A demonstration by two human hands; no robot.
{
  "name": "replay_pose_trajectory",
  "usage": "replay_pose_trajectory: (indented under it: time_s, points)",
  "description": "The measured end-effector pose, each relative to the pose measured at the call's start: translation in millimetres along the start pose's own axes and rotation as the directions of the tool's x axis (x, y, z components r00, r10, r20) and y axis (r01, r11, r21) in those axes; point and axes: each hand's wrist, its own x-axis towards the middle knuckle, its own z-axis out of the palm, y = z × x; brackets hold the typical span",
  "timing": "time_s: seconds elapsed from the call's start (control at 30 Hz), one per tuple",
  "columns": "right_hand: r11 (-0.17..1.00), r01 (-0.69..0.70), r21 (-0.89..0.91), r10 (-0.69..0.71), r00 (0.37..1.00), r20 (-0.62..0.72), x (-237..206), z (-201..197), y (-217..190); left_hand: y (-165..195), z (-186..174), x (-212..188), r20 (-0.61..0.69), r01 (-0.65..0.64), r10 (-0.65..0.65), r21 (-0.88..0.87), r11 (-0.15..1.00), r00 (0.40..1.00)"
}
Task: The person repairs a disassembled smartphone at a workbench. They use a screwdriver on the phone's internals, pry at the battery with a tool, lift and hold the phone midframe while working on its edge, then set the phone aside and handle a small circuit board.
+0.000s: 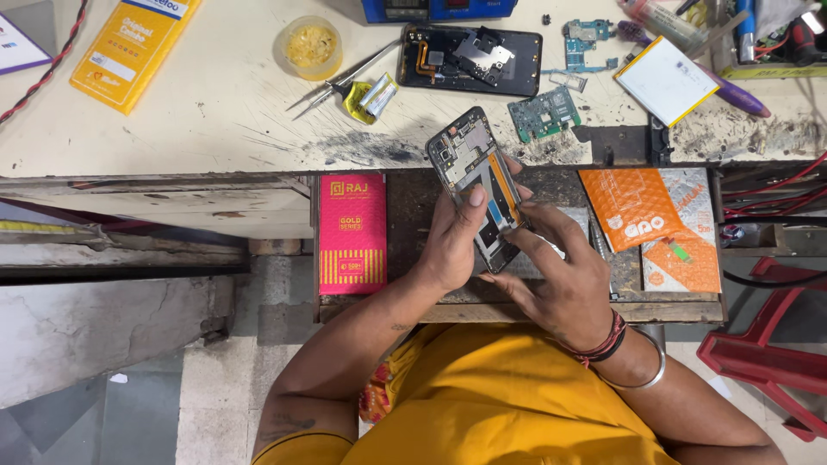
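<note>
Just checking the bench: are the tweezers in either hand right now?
No, the tweezers lie on the table; both hands hold the opened phone.

- A pale, scratched worktable (215, 112) fills the view from nine to three o'clock, soot-stained near its front edge.
- Below it an open wooden drawer (413, 207) sits at centre.
- Grey concrete floor (215, 396) lies at seven o'clock.
- A red plastic chair (767, 353) stands at four o'clock.

Only 1 view — a head-worn camera looking almost straight down from above the person's chest, close over both hands. It faces the workbench (215, 112), whose far edge fills the frame's top — the floor shows lower left.
</note>
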Motion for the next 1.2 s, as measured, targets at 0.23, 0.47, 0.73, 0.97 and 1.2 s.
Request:
replay_pose_trajectory:
  time_s: [0.23, 0.47, 0.73, 0.97, 1.2]
  points:
    - [0.998, 0.062, 0.018, -0.061, 0.996, -0.058, -3.1, 0.8, 6.5, -3.7, 0.3, 0.3, 0.019, -0.019, 0.02, -0.014, 1.0, 1.0]
    - [0.998, 0.046, 0.045, -0.043, 0.997, -0.057, -6.4, 2.2, 8.3, -5.8, 1.1, -1.3, 0.023, -0.018, 0.018, 0.02, 1.0, 1.0]
    - [0.997, 0.066, 0.026, -0.064, 0.996, -0.062, -8.8, 2.2, 8.8, -4.1, 4.7, -1.9, -0.002, 0.022, -0.022, 0.063, 0.998, 1.0]
    - [0.98, 0.189, -0.068, -0.198, 0.964, -0.179, -2.6, -2.9, 14.2, 5.5, 7.4, 0.5, 0.081, 0.007, -0.009, 0.025, 1.0, 0.997]
    - [0.924, 0.285, -0.255, -0.37, 0.838, -0.401, 30.1, -52.3, 41.5, 69.1, 4.8, 12.2, 0.113, -0.029, -0.038, 0.539, 0.842, 0.993]
